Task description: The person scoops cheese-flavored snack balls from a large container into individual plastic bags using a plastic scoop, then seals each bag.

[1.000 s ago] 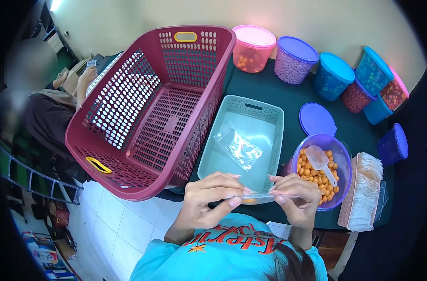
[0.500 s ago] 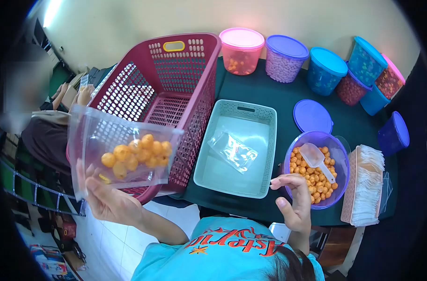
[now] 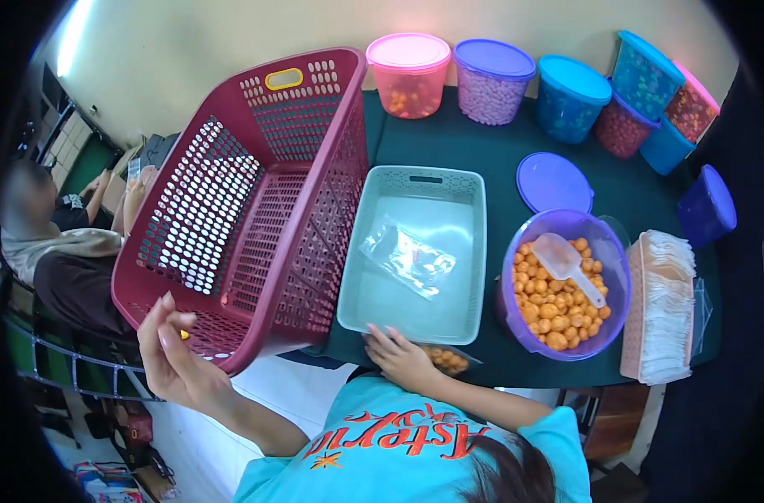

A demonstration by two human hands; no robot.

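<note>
My left hand (image 3: 179,356) is raised at the near left corner of the maroon basket (image 3: 265,335), its fingers apart and holding nothing. Flat over the table's front edge, my right hand (image 3: 399,359) has its fingers spread beside the near rim of the pale green tray (image 3: 411,334). A clear bag of orange balls (image 3: 449,360) lies partly under that hand and wrist. An empty-looking clear bag (image 3: 409,258) rests in the tray. To the right, a purple tub (image 3: 508,314) holds loose orange balls (image 3: 558,314) with a clear scoop (image 3: 558,256) on top.
A purple lid (image 3: 555,183) lies behind the tub. Several lidded containers, including a pink one (image 3: 409,88), line the back. A pink basket (image 3: 633,335) of clear bags (image 3: 669,310) stands right. Another person (image 3: 72,243) sits at far left.
The bag of orange balls has left my left hand and is now at the table's front edge. My right hand has moved left from beside the purple tub onto it. The view has shifted slightly.
</note>
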